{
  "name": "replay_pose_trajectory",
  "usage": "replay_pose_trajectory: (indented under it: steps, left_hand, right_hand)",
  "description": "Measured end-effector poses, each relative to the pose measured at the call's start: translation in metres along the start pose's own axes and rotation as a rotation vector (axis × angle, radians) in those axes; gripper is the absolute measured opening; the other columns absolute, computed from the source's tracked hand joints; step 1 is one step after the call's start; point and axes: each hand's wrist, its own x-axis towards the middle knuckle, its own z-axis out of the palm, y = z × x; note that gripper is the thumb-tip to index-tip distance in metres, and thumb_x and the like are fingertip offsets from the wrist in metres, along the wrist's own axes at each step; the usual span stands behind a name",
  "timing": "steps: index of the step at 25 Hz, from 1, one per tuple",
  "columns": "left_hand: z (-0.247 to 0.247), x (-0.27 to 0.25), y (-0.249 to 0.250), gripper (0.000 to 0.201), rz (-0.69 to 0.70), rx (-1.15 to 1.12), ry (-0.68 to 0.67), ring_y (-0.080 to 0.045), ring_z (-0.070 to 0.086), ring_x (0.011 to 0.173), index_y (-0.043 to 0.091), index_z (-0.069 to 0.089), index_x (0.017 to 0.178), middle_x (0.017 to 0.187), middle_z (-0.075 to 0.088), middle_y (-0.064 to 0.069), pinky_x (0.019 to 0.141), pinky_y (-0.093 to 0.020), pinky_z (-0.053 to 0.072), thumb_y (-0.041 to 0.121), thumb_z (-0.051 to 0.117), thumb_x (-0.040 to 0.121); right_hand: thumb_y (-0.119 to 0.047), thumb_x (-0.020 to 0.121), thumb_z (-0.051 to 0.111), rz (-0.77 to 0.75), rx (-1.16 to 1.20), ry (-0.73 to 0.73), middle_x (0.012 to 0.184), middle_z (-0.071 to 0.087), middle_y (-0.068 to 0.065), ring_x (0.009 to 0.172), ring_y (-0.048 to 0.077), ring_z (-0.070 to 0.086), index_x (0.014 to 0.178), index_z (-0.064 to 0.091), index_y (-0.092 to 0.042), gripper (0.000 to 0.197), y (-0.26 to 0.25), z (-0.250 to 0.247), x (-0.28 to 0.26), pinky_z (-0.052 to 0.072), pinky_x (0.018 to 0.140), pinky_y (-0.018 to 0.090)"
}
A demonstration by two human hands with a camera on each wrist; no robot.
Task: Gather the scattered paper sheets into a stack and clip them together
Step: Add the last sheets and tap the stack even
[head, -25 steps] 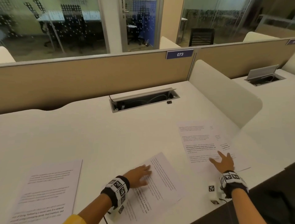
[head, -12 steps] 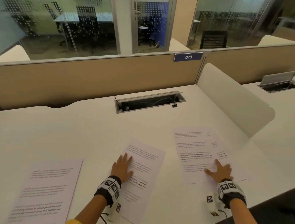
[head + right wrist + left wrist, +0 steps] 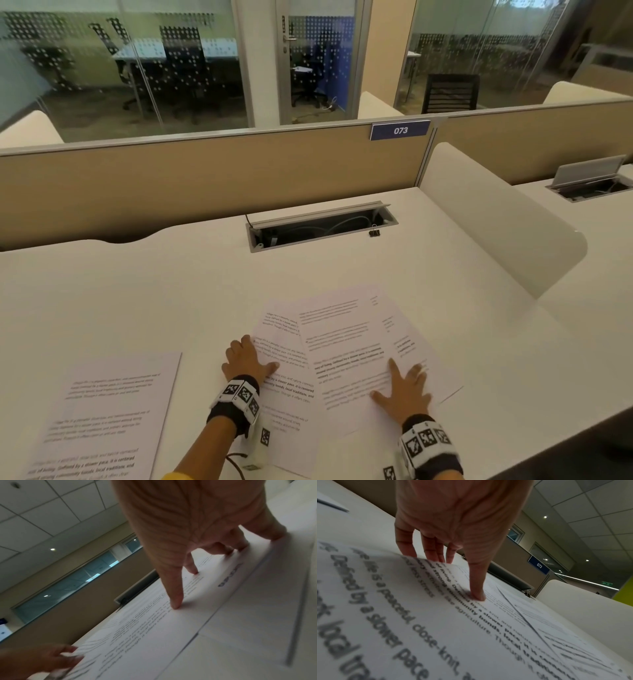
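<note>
Three printed sheets lie on the white desk (image 3: 137, 291). The left sheet (image 3: 109, 411) lies alone near the front edge. My left hand (image 3: 245, 359) is at the left edge of the middle sheet (image 3: 291, 387): the thumb (image 3: 477, 593) presses on the paper and the straight fingers (image 3: 435, 553) stand against its slightly lifted edge. The right sheet (image 3: 352, 335) overlaps the middle one, and my right hand (image 3: 406, 383) rests flat on it with its fingers (image 3: 175, 601) spread. A small black binder clip (image 3: 374, 233) sits far back by the cable tray, untouched.
An open cable tray (image 3: 322, 226) is set into the desk in front of the beige partition (image 3: 205, 178). A white curved divider (image 3: 496, 222) bounds the desk on the right. The desk's front edge runs close below my right wrist.
My left hand has slid the middle sheet to the right and my right hand has drawn the right sheet leftward. The two sheets, apart before, now overlap.
</note>
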Motion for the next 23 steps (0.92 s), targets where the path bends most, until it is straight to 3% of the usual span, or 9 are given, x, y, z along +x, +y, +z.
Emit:
replay_pose_trajectory:
  steps: [2,5,6,10,17,23]
  left_hand:
    - [0.002,-0.001,-0.002,0.073,-0.006,-0.103,0.007,-0.030,0.034,0.124,0.011,0.028,0.130,0.132,0.036,-0.013,0.101,-0.045,0.036,0.041,0.065,0.075]
    - [0.004,-0.003,-0.004,0.049,-0.002,-0.219,0.001,-0.030,0.037,0.123,0.010,0.038,0.123,0.130,0.040,-0.015,0.102,-0.042,0.036,0.030,0.057,0.083]
    - [0.003,-0.004,-0.005,0.045,-0.001,-0.230,-0.010,-0.030,0.037,0.122,0.009,0.040,0.122,0.130,0.040,-0.016,0.103,-0.040,0.036,0.028,0.055,0.085]
    - [0.000,-0.006,-0.008,0.043,0.007,-0.230,-0.041,-0.030,0.041,0.122,0.007,0.042,0.123,0.131,0.040,-0.017,0.107,-0.035,0.030,0.028,0.053,0.087]
    - [0.003,-0.006,-0.005,0.051,-0.060,-0.389,-0.146,-0.033,0.046,0.118,0.006,0.042,0.125,0.132,0.039,-0.018,0.099,-0.045,0.045,0.031,0.058,0.083]
    - [0.009,-0.008,0.004,0.047,-0.027,-0.389,-0.140,-0.030,0.046,0.120,0.006,0.048,0.120,0.132,0.044,-0.016,0.105,-0.040,0.040,0.032,0.059,0.082]
  right_hand:
    - [-0.048,0.086,0.044,-0.019,-0.012,-0.012,0.149,-0.009,0.027,0.138,0.041,-0.002,0.141,0.001,-0.025,0.073,-0.011,0.008,-0.009,0.020,0.110,0.054]
    - [-0.042,0.089,0.042,-0.105,0.065,0.098,0.145,0.031,0.014,0.131,0.029,0.033,0.136,0.025,-0.021,0.055,-0.014,0.001,-0.009,0.033,0.107,0.042]
    - [-0.040,0.089,0.043,-0.115,0.103,0.145,0.143,0.036,0.011,0.129,0.027,0.036,0.135,0.028,-0.019,0.052,-0.011,-0.006,-0.004,0.034,0.107,0.041]
    - [-0.032,0.088,0.050,-0.072,0.206,0.209,0.149,0.018,0.018,0.136,0.034,0.019,0.138,0.022,-0.014,0.061,0.002,-0.036,0.026,0.023,0.110,0.047]
    - [-0.029,0.087,0.053,-0.218,0.176,0.192,0.145,0.028,0.017,0.132,0.032,0.027,0.136,0.027,-0.012,0.058,-0.003,-0.028,0.035,0.022,0.111,0.042]
    - [-0.031,0.088,0.049,-0.272,0.134,0.178,0.146,0.025,0.014,0.131,0.030,0.026,0.137,0.024,-0.016,0.057,-0.028,-0.005,0.018,0.026,0.109,0.040]
